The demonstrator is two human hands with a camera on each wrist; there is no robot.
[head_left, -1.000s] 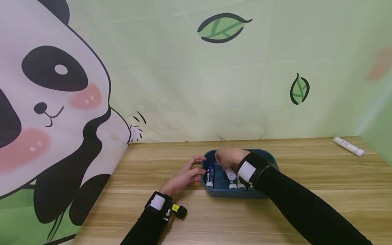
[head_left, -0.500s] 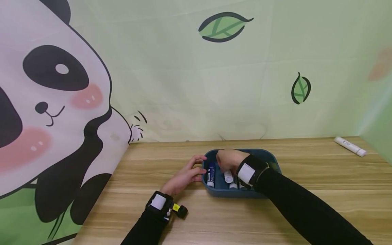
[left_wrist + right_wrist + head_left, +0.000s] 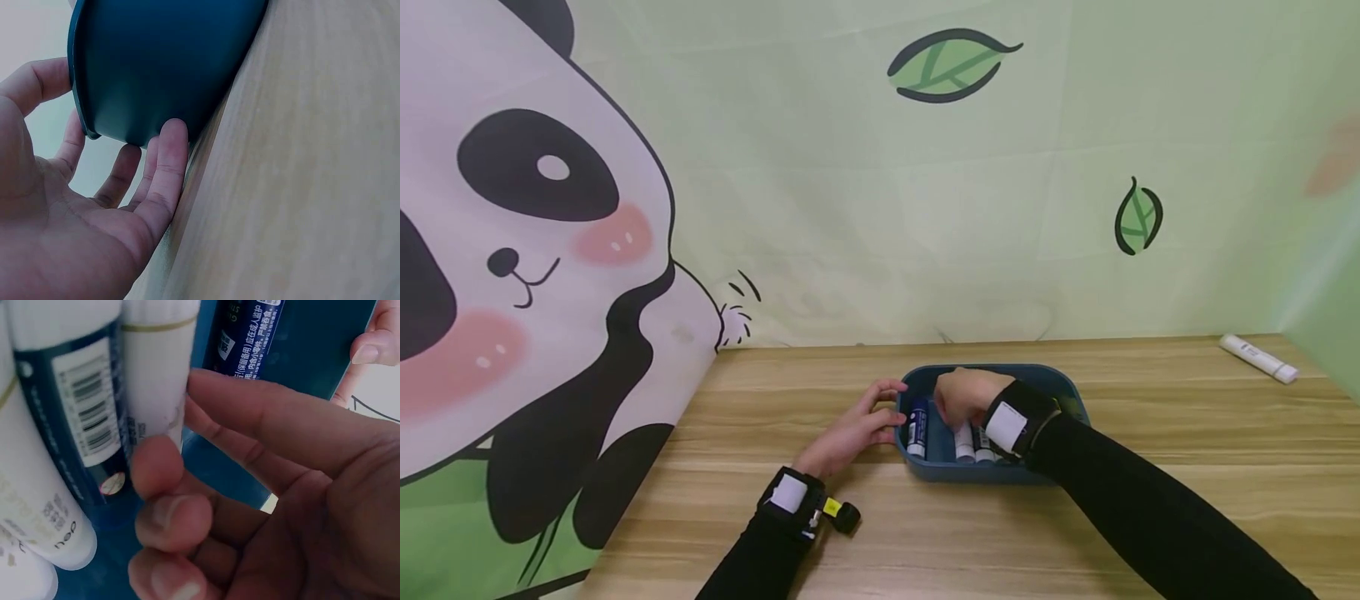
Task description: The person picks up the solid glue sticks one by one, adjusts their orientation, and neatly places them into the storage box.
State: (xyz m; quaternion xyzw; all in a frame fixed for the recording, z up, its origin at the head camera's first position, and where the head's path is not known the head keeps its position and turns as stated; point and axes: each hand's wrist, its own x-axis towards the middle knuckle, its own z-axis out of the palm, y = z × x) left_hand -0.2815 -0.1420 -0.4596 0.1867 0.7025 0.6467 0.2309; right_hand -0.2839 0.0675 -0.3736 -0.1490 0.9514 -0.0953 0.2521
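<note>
My right hand point(image 3: 967, 396) reaches into a blue plastic bin point(image 3: 958, 472). Its thumb and fingers pinch a white glue stick point(image 3: 156, 375) with a gold band, which lies on the bin floor in the head view. Just beside that stick is a dark blue one with a barcode point(image 3: 87, 406), with more white glue sticks point(image 3: 44, 487) past it. Another dark blue glue stick point(image 3: 917, 429) lies by the bin's left wall. My left hand point(image 3: 850, 429) rests its spread fingers against the outside of that wall, one fingertip at the rim point(image 3: 74, 69).
A white glue stick point(image 3: 1258, 358) lies alone at the back right of the wooden table point(image 3: 925, 542). A pale green cloth backdrop point(image 3: 850, 208) with a panda and leaves rises behind the table. The right forearm hides the bin's right part.
The white glue stick under my right hand has gone from tilted to lying beside the dark blue one, lined up with it. My left hand stays at the bin's wall.
</note>
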